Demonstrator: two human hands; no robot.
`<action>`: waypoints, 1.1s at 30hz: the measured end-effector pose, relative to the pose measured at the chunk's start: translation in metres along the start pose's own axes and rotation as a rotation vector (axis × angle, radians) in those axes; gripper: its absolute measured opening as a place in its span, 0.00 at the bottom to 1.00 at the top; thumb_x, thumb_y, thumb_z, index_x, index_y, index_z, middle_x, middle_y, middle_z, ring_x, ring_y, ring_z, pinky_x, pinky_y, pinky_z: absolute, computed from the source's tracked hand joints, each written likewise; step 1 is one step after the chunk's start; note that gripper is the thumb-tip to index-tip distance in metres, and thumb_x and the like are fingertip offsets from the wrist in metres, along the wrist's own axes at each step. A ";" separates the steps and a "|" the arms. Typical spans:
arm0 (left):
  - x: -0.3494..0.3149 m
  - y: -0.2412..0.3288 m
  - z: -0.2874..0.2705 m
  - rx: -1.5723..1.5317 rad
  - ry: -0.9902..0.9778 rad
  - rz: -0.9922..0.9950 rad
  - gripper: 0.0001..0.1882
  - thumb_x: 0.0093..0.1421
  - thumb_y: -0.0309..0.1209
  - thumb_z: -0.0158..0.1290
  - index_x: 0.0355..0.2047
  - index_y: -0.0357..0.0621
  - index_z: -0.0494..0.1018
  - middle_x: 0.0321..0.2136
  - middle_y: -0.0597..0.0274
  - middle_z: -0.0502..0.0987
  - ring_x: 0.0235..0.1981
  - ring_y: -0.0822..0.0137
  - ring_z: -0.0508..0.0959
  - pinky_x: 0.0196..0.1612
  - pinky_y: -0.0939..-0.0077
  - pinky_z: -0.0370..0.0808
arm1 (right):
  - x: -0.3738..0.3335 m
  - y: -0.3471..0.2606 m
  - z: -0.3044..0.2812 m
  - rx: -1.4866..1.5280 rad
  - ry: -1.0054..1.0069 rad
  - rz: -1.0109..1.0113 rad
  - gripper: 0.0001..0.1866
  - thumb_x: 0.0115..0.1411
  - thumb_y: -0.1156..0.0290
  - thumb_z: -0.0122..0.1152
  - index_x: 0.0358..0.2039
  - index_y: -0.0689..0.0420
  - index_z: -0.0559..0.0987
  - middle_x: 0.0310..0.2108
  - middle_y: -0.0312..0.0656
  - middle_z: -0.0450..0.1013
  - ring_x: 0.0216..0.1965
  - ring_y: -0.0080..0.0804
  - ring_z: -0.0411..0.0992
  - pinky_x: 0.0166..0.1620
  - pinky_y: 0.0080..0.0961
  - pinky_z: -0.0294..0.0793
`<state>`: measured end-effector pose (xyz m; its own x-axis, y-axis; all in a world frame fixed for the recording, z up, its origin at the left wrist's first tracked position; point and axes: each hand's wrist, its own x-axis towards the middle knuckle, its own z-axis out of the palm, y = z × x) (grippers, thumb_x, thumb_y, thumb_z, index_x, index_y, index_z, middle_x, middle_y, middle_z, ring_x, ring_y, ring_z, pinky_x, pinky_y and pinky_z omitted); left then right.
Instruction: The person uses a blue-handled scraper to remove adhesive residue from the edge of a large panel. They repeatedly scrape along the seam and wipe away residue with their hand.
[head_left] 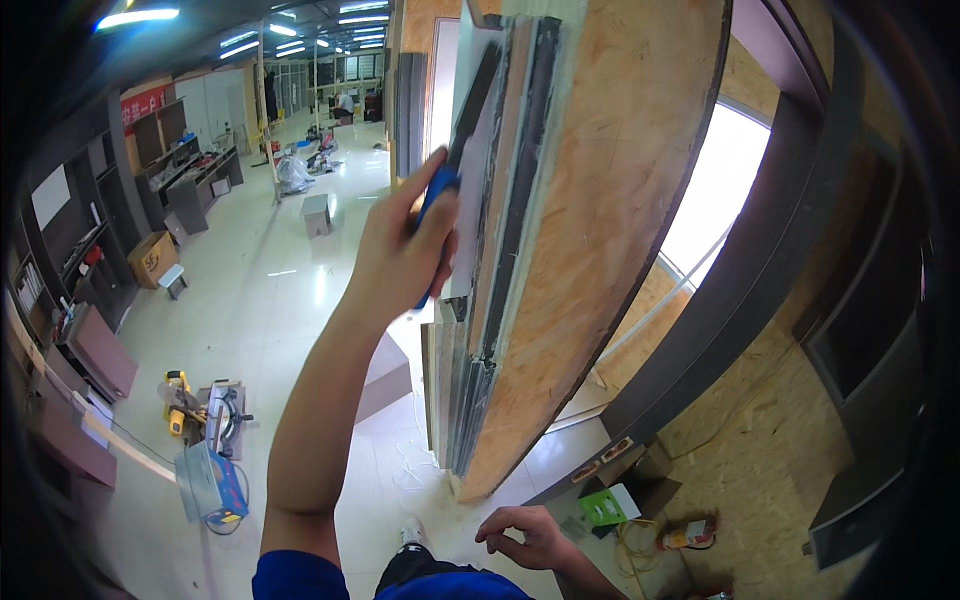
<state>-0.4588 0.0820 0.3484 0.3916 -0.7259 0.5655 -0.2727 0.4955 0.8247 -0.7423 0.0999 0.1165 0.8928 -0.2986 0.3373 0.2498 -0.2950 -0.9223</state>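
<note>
My left hand is raised and closed around the blue handle of a tool with a long, dark, flat blade; whether it is a file or a knife I cannot tell. Its blade points up and lies close along the narrow edge of a tall upright wall panel. Dark and brown strips with pale, rough smears run down that edge. Low in front of me, my right hand hangs below the panel's foot, fingers loosely bent, thumb apart, nothing seen in it.
A miter saw and a blue machine stand on the floor at left. Shelving and a cardboard box line the left wall. A grey stool stands farther off. Cables and a green-and-white box lie at lower right.
</note>
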 end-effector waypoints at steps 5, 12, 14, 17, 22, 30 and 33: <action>-0.030 -0.044 0.004 0.018 -0.010 0.021 0.29 0.69 0.34 0.46 0.68 0.41 0.55 0.17 0.70 0.69 0.12 0.80 0.67 0.14 0.82 0.64 | 0.008 -0.007 0.000 -0.023 0.008 -0.010 0.07 0.56 0.84 0.61 0.36 0.62 0.79 0.32 0.44 0.79 0.29 0.30 0.79 0.33 0.23 0.78; 0.017 -0.005 0.007 0.068 0.055 0.126 0.29 0.70 0.36 0.46 0.68 0.40 0.54 0.15 0.68 0.68 0.10 0.79 0.66 0.13 0.82 0.62 | 0.003 -0.008 0.003 -0.043 0.033 0.012 0.10 0.55 0.85 0.61 0.39 0.62 0.80 0.33 0.41 0.79 0.30 0.27 0.78 0.35 0.22 0.77; -0.024 -0.039 0.007 0.026 0.012 0.011 0.29 0.70 0.35 0.45 0.68 0.38 0.54 0.15 0.69 0.68 0.10 0.80 0.65 0.13 0.82 0.62 | -0.007 -0.007 0.000 -0.019 0.067 0.042 0.10 0.56 0.85 0.61 0.39 0.62 0.80 0.33 0.41 0.79 0.30 0.27 0.78 0.35 0.22 0.77; -0.027 -0.040 0.005 0.042 0.018 0.050 0.29 0.70 0.34 0.46 0.68 0.40 0.55 0.15 0.71 0.67 0.11 0.80 0.65 0.14 0.83 0.63 | -0.012 -0.010 0.008 0.022 0.059 0.073 0.10 0.56 0.86 0.60 0.39 0.62 0.80 0.33 0.41 0.79 0.30 0.27 0.78 0.34 0.22 0.77; 0.018 -0.001 0.006 0.070 0.040 0.099 0.29 0.69 0.33 0.46 0.68 0.43 0.54 0.17 0.68 0.67 0.12 0.79 0.66 0.14 0.81 0.63 | -0.005 0.003 0.023 0.053 0.104 0.027 0.10 0.58 0.86 0.58 0.39 0.62 0.79 0.34 0.41 0.79 0.29 0.26 0.77 0.34 0.21 0.77; -0.052 -0.064 -0.025 -0.604 -0.257 -0.256 0.20 0.66 0.34 0.52 0.53 0.41 0.59 0.22 0.60 0.71 0.11 0.73 0.69 0.12 0.78 0.66 | 0.017 0.003 0.051 0.039 0.181 0.151 0.07 0.61 0.83 0.57 0.39 0.65 0.78 0.34 0.42 0.79 0.29 0.24 0.77 0.34 0.21 0.77; -0.049 -0.085 -0.036 -0.782 -0.391 -0.300 0.17 0.66 0.35 0.52 0.49 0.41 0.62 0.26 0.58 0.74 0.14 0.73 0.72 0.14 0.78 0.69 | 0.031 0.007 0.059 0.064 0.238 0.169 0.07 0.62 0.82 0.55 0.40 0.65 0.78 0.35 0.41 0.78 0.30 0.24 0.76 0.34 0.21 0.77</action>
<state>-0.4227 0.0925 0.2505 -0.0133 -0.9148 0.4037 0.5192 0.3387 0.7847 -0.6910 0.1418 0.1095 0.8128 -0.5450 0.2058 0.1350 -0.1673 -0.9766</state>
